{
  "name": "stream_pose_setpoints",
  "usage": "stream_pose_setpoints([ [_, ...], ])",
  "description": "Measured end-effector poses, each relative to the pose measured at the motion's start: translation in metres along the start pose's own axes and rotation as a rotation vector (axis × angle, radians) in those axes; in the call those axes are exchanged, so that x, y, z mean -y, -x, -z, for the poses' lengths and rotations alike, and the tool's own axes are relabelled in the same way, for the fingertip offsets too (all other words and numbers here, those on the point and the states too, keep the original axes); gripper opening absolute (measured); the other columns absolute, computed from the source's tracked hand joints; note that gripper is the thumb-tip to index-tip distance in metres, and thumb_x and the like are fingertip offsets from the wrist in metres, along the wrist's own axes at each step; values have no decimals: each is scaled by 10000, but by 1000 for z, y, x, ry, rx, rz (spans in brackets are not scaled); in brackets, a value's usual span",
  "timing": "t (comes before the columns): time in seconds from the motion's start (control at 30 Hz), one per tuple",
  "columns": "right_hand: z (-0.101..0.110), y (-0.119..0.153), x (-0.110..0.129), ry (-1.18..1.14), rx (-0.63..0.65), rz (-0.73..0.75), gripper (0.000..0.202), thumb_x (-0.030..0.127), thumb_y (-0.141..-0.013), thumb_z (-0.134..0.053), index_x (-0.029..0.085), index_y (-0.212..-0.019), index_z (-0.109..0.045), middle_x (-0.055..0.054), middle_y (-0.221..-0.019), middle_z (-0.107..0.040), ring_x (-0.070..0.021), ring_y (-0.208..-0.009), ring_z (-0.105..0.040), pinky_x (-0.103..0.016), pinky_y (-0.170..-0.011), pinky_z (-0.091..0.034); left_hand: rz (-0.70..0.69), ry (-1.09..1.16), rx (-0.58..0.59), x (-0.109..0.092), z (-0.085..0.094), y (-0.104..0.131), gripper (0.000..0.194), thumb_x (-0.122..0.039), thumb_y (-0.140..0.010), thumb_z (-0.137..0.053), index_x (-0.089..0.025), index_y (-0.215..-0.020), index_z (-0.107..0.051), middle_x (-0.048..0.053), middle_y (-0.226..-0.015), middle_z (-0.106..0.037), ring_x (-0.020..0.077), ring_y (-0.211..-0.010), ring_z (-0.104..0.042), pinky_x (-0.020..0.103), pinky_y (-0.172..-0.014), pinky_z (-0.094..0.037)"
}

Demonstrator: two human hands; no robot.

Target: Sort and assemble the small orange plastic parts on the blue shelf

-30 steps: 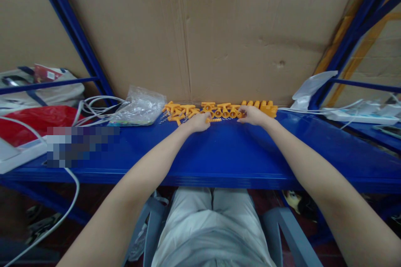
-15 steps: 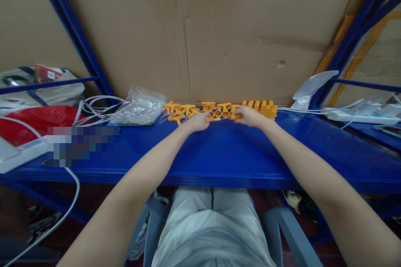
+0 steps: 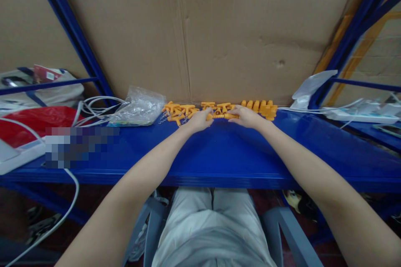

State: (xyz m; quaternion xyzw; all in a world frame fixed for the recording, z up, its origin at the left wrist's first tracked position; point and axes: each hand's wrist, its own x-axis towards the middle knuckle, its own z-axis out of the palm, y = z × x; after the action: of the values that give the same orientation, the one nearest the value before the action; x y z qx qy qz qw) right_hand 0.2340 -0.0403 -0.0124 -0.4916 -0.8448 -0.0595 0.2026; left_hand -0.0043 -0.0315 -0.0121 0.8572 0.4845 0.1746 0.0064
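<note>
My left hand [image 3: 200,120] is closed on one end of a yellow corkscrew [image 3: 221,116], whose ridged middle shows between my hands. From the other side, my right hand [image 3: 246,117] pinches a yellow plastic piece [image 3: 232,115] that meets the ridged part in line. Whether the two are joined I cannot tell. Left of my left hand lies a pile of yellow T-handled corkscrews [image 3: 175,109] with metal spirals. Several more yellow T-shaped pieces [image 3: 224,107] lie just behind my hands. Beyond my right hand stands a group of yellow blocky pieces [image 3: 266,108].
The blue table [image 3: 232,154] runs along a cardboard wall [image 3: 219,41] between blue metal posts. On the left are a clear plastic bag [image 3: 140,106], white cables [image 3: 94,108] and a red bag [image 3: 37,123]. A white power strip [image 3: 360,114] lies at the right.
My right hand has brought its yellow piece left and slightly nearer, up to the ridged part at my left hand. My left hand has shifted slightly right.
</note>
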Motion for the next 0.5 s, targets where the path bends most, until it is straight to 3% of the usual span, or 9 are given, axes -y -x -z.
stream_pose_setpoints([
  [0.27, -6, 0, 0, 33, -36, 42, 330, 289, -947, -645, 216, -1253, -746, -113, -1084, -693, -265, -1025, -684, -392, -964, -532, -15, 52, -79, 2, -6, -2, 327, -225, -899, -616, -195, -1225, -613, 55, -961, -787, 225, -949, -744, 294, -867, -548],
  [0.4, -13, -4, -10, -48, -67, 52, 379, 251, -884, -704, 198, -1258, -734, -126, -1135, -699, -281, -1077, -683, -440, -1015, -533, -11, 24, -81, 3, -5, -2, 343, -218, -898, -621, -184, -1239, -625, 62, -928, -785, 234, -925, -744, 300, -845, -545],
  [0.5, -16, -5, -19, -205, -58, -16, 440, 215, -812, -756, 202, -1250, -710, -132, -1193, -712, -285, -1036, -700, -463, -951, -570, 7, 0, -71, 6, -5, -3, 357, -216, -900, -623, -176, -1255, -628, 73, -923, -785, 243, -911, -742, 300, -813, -541],
])
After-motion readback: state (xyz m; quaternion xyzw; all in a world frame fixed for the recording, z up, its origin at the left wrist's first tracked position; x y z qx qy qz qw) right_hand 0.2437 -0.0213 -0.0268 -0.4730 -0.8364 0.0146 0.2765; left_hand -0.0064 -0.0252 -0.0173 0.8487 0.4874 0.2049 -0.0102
